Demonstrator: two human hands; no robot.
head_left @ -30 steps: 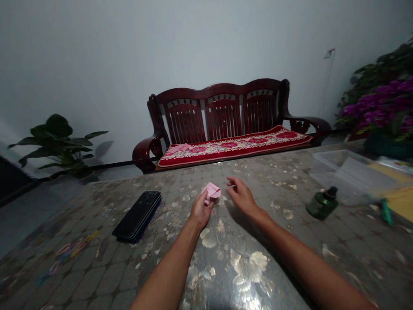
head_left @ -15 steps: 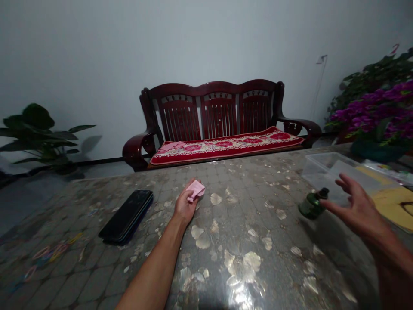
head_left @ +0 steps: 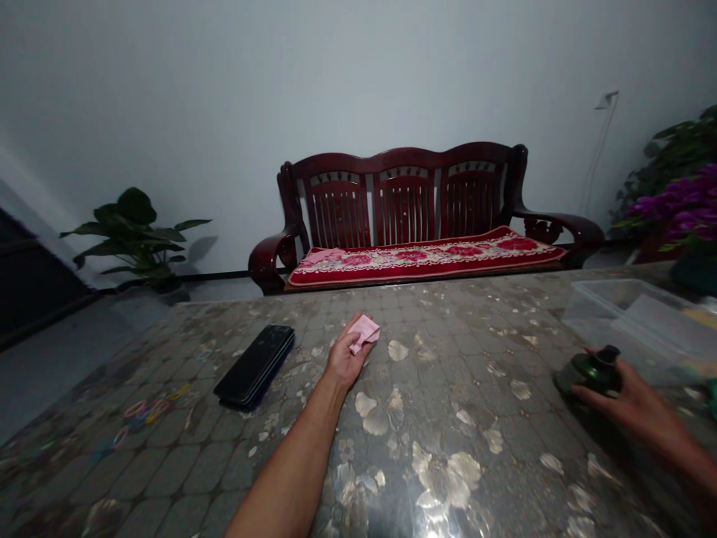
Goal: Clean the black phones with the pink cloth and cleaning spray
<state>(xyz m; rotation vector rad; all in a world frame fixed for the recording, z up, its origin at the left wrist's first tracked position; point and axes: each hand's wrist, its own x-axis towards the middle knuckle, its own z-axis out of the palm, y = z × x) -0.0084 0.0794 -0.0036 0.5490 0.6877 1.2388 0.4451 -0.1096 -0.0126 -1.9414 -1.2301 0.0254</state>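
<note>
A folded pink cloth [head_left: 366, 333] is pinched in my left hand [head_left: 346, 359], which rests palm up on the patterned tabletop [head_left: 414, 388]. Over to the right, my right hand [head_left: 635, 396] is closed around a small dark green bottle [head_left: 594, 371] with a black cap. The thumb lies along the bottle's near side, and the fingers behind it are mostly hidden. The bottle looks slightly blurred; whether its base touches the table I cannot tell.
A clear plastic box [head_left: 597, 306] stands just behind the bottle. Left of my left arm lies a stack of black phone-like slabs [head_left: 255, 366], with several coloured rubber bands [head_left: 149, 411] beyond. A wooden bench [head_left: 400, 202] with a red runner is behind the table.
My right hand, open beside the green bottle before, has closed around it. The left hand still holds the pink cloth. The whole view has shifted, so things appear farther right.
</note>
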